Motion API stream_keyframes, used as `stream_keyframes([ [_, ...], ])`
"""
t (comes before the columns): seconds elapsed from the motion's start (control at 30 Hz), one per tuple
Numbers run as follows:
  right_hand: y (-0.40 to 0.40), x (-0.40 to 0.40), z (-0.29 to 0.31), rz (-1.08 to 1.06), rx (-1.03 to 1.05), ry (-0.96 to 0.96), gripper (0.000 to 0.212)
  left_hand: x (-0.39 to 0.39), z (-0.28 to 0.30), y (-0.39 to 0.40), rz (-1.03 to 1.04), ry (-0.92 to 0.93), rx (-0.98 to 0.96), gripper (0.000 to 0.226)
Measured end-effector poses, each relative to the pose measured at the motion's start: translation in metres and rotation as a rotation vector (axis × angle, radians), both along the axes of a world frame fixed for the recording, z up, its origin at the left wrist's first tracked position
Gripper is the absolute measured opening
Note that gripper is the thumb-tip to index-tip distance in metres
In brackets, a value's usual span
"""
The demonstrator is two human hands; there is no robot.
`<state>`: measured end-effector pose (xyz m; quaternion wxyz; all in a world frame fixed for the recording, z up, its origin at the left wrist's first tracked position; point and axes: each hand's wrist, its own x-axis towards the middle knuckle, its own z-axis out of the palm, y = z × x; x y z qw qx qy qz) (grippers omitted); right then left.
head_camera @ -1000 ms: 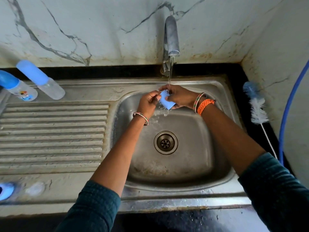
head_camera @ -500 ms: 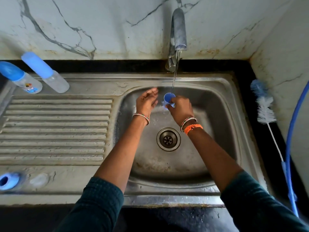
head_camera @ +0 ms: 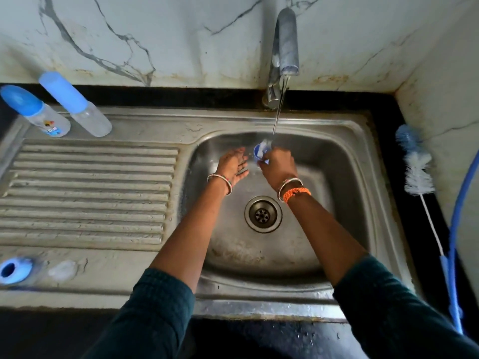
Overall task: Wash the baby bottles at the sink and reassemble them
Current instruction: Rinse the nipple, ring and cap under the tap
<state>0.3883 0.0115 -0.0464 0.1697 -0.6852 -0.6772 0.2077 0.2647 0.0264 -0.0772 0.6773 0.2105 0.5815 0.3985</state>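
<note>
The right hand (head_camera: 278, 168) has its grip closed round a small blue cap (head_camera: 260, 153), holding it mouth-up under the thin stream from the tap (head_camera: 285, 42), over the back of the sink (head_camera: 344, 156). The left hand (head_camera: 233, 165) is just beside it, fingers straight and loose, holding nothing.

What worries me is that the cap is wet and held by one hand only. If it slips it drops into the basin, and the drain (head_camera: 263, 214) sits right below, ringed with grime, so the cap would need washing again. The stream is narrow too. Tilt the cap a little off line and the water misses the inside, or splashes off the rim onto the sleeves.

Two capped bottles (head_camera: 55, 110) stand at the back left of the drainer, touching or nearly so. A careless left elbow on the way over could knock both down. At the near left edge lie a blue ring (head_camera: 14, 270) and a clear piece I take to be a teat (head_camera: 63, 270). They are close to the front lip of the bench, and a sweep of the sleeve could push them off to the floor. The brush (head_camera: 418, 167) lies far right, out of harm's way.
</note>
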Motion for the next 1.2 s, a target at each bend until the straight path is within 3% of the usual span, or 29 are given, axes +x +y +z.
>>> stream_keyframes([
  [0.17,0.001,-0.004,0.016,-0.004,0.173,0.119,0.022,0.003,0.009,0.006,-0.021,-0.162,-0.047,0.026],
  [0.43,0.002,0.003,0.012,-0.017,0.054,0.015,0.025,0.009,0.008,0.007,0.006,-0.201,-0.044,0.027],
  [0.6,-0.002,0.001,0.010,0.045,0.083,0.110,0.028,0.011,0.010,0.006,0.001,-0.303,-0.073,0.029],
  [0.7,0.007,0.011,0.016,0.295,0.012,-0.084,0.045,0.016,0.013,0.006,-0.096,-0.202,-0.051,0.031],
  [0.8,0.026,0.031,0.030,0.507,0.178,-0.487,0.043,0.017,0.018,0.012,-0.187,-0.048,0.001,0.036],
  [0.9,0.026,0.025,0.033,0.408,0.261,-0.631,0.033,0.030,0.026,0.023,-0.026,-0.121,0.052,0.038],
  [0.93,0.024,0.015,0.030,0.284,0.219,-0.577,0.036,0.038,0.028,0.025,0.028,-0.198,0.078,0.036],
  [1.0,0.025,-0.007,0.030,0.027,0.007,-0.295,0.044,0.052,0.028,0.023,0.107,-0.336,0.110,0.037],
  [1.1,0.036,-0.009,0.046,-0.267,-0.313,0.481,0.014,0.061,0.016,0.015,0.132,-0.312,0.153,0.035],
  [1.13,0.038,-0.004,0.045,-0.327,-0.329,0.588,0.010,0.060,0.014,0.013,0.119,-0.278,0.156,0.034],
  [1.2,0.037,0.001,0.046,-0.303,-0.232,0.419,0.021,0.059,0.018,0.010,0.046,-0.241,0.152,0.037],
])
